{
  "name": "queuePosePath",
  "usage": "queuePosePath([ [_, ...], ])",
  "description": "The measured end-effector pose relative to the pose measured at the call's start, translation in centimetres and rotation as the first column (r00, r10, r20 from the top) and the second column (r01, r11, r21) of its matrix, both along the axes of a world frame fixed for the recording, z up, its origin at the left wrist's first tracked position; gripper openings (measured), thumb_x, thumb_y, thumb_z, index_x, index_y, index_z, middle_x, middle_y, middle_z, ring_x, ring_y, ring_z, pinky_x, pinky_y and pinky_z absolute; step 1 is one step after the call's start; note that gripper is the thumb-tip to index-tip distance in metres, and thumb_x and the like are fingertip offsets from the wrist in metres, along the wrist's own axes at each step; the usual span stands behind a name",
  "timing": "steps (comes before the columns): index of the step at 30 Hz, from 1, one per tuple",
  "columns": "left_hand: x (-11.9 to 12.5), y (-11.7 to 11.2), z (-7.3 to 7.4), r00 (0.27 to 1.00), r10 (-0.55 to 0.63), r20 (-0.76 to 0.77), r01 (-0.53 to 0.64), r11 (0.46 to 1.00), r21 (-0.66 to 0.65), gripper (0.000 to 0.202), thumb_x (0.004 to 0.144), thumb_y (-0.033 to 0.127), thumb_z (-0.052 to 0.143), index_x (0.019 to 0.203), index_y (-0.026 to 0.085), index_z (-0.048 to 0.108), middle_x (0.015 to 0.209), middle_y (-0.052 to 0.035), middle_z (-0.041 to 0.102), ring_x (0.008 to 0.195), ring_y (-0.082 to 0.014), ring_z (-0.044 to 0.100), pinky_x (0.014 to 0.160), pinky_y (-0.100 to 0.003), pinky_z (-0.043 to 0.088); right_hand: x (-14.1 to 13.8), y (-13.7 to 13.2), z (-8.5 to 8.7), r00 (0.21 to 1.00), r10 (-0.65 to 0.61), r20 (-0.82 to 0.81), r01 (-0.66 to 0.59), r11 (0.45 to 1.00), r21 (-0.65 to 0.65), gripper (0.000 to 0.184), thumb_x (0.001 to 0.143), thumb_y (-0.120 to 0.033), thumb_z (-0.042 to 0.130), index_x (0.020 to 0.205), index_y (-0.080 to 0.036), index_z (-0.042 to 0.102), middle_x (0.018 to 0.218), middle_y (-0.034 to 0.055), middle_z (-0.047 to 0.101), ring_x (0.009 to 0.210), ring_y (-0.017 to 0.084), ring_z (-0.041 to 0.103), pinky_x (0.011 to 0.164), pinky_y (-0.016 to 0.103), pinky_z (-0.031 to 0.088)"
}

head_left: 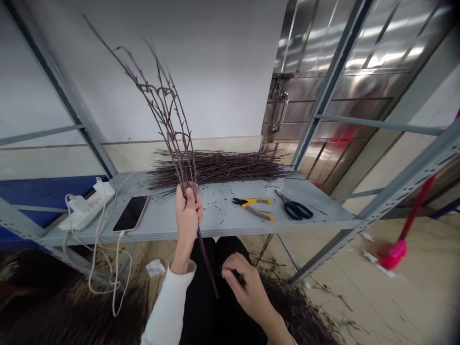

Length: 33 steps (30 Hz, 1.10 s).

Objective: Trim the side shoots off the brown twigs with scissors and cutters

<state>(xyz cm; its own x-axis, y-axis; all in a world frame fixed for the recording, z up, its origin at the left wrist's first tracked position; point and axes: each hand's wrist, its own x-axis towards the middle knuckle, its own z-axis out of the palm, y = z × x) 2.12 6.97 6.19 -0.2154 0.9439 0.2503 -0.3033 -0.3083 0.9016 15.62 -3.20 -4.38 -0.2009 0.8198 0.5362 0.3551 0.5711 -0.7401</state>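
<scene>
The person's left hand (187, 215) is closed around a bunch of thin dark twigs (171, 120), gripping them in a tight fist just above the shelf edge, with a white sleeve (168, 306) at the wrist. The bunch stands tilted upward and away, its branching tips reaching toward the wall, while one thick stem (205, 263) runs down from the fist toward the lap. The right hand (247, 290) is just beside that stem, over black trousers (203, 292), its fingers (230, 270) pinched around a small dark piece (237, 276), too small and hidden to identify. A heap of loose twigs (298, 314) lies on the floor beyond the right hand, and a crumpled tissue (155, 267) lies on the floor left of the trousers. Ahead of the hands is a grey metal shelf (215, 225) scattered with small cut bits (215, 211). On it, a long pile of dark twigs (219, 167) lies behind the left fist, with yellow-handled pliers (253, 208) and black-handled scissors (294, 210) to the right. To the left are a smartphone (131, 213) and a white power strip (86, 208) trailing white cables (97, 258). Farther off, past the shelf, stands a stainless steel door (341, 96) with a bar handle (280, 112), and a pink base (393, 254) sits on the tiled floor to the right.
</scene>
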Motion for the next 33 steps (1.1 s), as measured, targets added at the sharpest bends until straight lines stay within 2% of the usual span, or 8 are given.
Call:
queuePosePath([
  [5, 0.7, -0.4, -0.3, 0.999, 0.018, -0.029, -0.017, 1.0, 0.017, 0.024, 0.084, 0.046, 0.055, 0.088, 0.023, 0.05, 0.048, 0.0118, 0.031, 0.031, -0.0028, 0.018, 0.028, -0.012, 0.014, 1.7, 2.0, -1.4, 0.889, -0.405, -0.215, 0.381, 0.913, -0.149, 0.022, 0.089, -0.032, 0.051, 0.107, -0.019, 0.05, 0.096, 0.0074, 0.062, 0.083, 0.018, 0.06, 0.075, 0.033, 0.05],
  [8, 1.1, -0.5, -0.2, 0.999, -0.001, -0.044, 0.001, 1.0, -0.006, 0.023, 0.086, 0.045, 0.053, 0.089, 0.022, 0.05, 0.048, 0.0119, 0.03, 0.032, -0.0033, 0.018, 0.028, -0.013, 0.014, 1.9, 2.2, -1.5, 0.81, -0.573, -0.121, 0.581, 0.813, 0.042, 0.043, 0.088, -0.024, 0.051, 0.129, -0.018, 0.039, 0.124, 0.0152, 0.051, 0.109, 0.025, 0.053, 0.089, 0.044, 0.047],
  [12, 1.9, -0.5, 0.0, 0.999, 0.012, -0.046, -0.012, 1.0, -0.008, 0.019, 0.088, 0.041, 0.05, 0.09, 0.022, 0.049, 0.052, 0.0108, 0.031, 0.034, -0.0034, 0.018, 0.029, -0.014, 0.015, 1.3, 0.7, -0.2, 0.924, -0.286, 0.254, 0.178, 0.91, 0.375, 0.057, 0.082, 0.001, 0.036, 0.132, -0.026, 0.043, 0.135, 0.0081, 0.047, 0.133, 0.022, 0.034, 0.106, 0.043, 0.035],
  [17, 2.0, -0.3, -0.1, 0.995, 0.037, -0.091, -0.036, 0.999, 0.015, 0.018, 0.091, 0.039, 0.047, 0.089, 0.021, 0.048, 0.054, 0.0102, 0.033, 0.034, -0.0034, 0.018, 0.029, -0.015, 0.017, 1.5, -0.4, 1.4, 0.967, 0.161, 0.199, -0.176, 0.983, 0.057, 0.057, 0.076, -0.001, 0.038, 0.13, -0.018, 0.041, 0.134, 0.012, 0.049, 0.129, 0.021, 0.041, 0.106, 0.041, 0.038],
  [23, 2.0, -0.2, 0.1, 0.994, 0.037, -0.106, -0.034, 0.999, 0.036, 0.017, 0.091, 0.039, 0.046, 0.089, 0.022, 0.048, 0.05, 0.0115, 0.029, 0.033, -0.0042, 0.018, 0.029, -0.015, 0.017, 1.9, -0.2, 0.9, 0.967, 0.251, 0.034, -0.244, 0.958, -0.148, 0.021, 0.082, -0.022, 0.059, 0.102, -0.022, 0.056, 0.096, 0.0046, 0.067, 0.094, 0.018, 0.062, 0.094, 0.037, 0.045],
  [27, 2.4, -0.3, 0.3, 0.996, 0.018, -0.088, -0.014, 0.999, 0.053, 0.018, 0.09, 0.04, 0.047, 0.089, 0.022, 0.049, 0.049, 0.0117, 0.029, 0.033, -0.0045, 0.018, 0.028, -0.015, 0.017, 1.2, 0.7, 0.4, 0.988, 0.114, 0.103, -0.08, 0.955, -0.287, 0.015, 0.082, -0.029, 0.061, 0.095, -0.022, 0.057, 0.071, -0.0022, 0.061, 0.072, 0.015, 0.059, 0.07, 0.028, 0.047],
  [30, 2.5, -0.4, 0.4, 0.996, 0.024, -0.085, -0.018, 0.997, 0.07, 0.019, 0.09, 0.041, 0.048, 0.089, 0.022, 0.049, 0.049, 0.0114, 0.03, 0.032, -0.0045, 0.018, 0.029, -0.016, 0.017, 0.7, 1.5, 0.3, 0.963, 0.115, 0.246, -0.052, 0.968, -0.247, 0.01, 0.087, -0.031, 0.056, 0.083, -0.022, 0.058, 0.065, -0.0032, 0.058, 0.069, 0.014, 0.057, 0.07, 0.028, 0.044],
  [33, 2.4, -0.6, 0.7, 0.994, 0.059, -0.088, -0.05, 0.994, 0.097, 0.021, 0.089, 0.042, 0.049, 0.089, 0.022, 0.05, 0.05, 0.0113, 0.031, 0.032, -0.004, 0.019, 0.029, -0.016, 0.018, 0.3, 2.0, -0.1, 0.943, 0.135, 0.306, -0.108, 0.989, -0.102, 0.029, 0.094, -0.029, 0.042, 0.069, -0.021, 0.053, 0.066, -0.0014, 0.056, 0.07, 0.014, 0.055, 0.072, 0.028, 0.044],
])
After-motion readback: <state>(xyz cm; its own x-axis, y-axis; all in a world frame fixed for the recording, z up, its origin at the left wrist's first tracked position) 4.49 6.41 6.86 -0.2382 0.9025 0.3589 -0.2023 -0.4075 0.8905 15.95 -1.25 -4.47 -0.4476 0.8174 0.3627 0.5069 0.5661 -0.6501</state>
